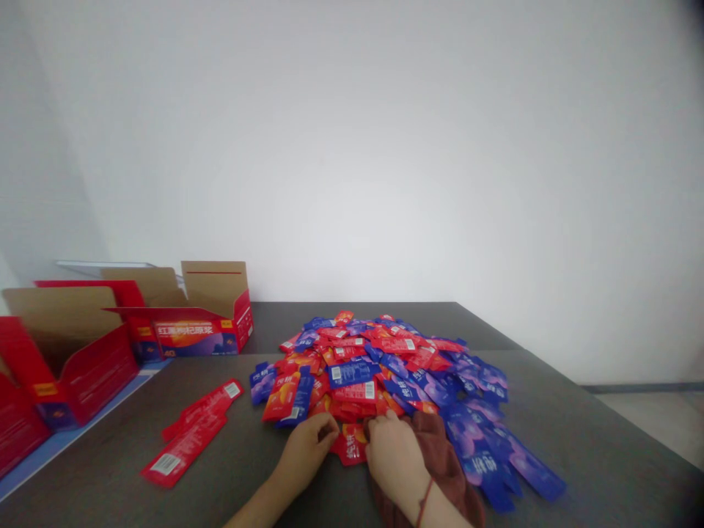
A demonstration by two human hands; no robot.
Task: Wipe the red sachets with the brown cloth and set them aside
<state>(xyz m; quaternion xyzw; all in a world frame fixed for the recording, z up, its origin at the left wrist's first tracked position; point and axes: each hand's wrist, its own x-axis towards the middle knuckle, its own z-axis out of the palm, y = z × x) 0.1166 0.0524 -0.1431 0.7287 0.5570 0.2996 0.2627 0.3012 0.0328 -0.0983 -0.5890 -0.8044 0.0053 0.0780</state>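
Observation:
A red sachet (352,446) with white lettering lies at the near edge of the pile, between my two hands. My left hand (303,449) is closed, thumb and fingers pinched at the sachet's left edge. On the other side my right hand (397,456) is closed with its fingers curled down by the sachet's right edge. A brown cloth (448,462) is bunched in and under that hand and trails toward me. Its fingertips are partly hidden. Beyond both hands spreads a heap of red and blue sachets (352,372).
Purple-blue sachets (487,455) fan out at the right of the heap. Two or so red sachets (190,440) lie apart on the left. Open red cartons (198,334) with raised flaps stand along the left side of the dark table (555,425). A white wall rises behind.

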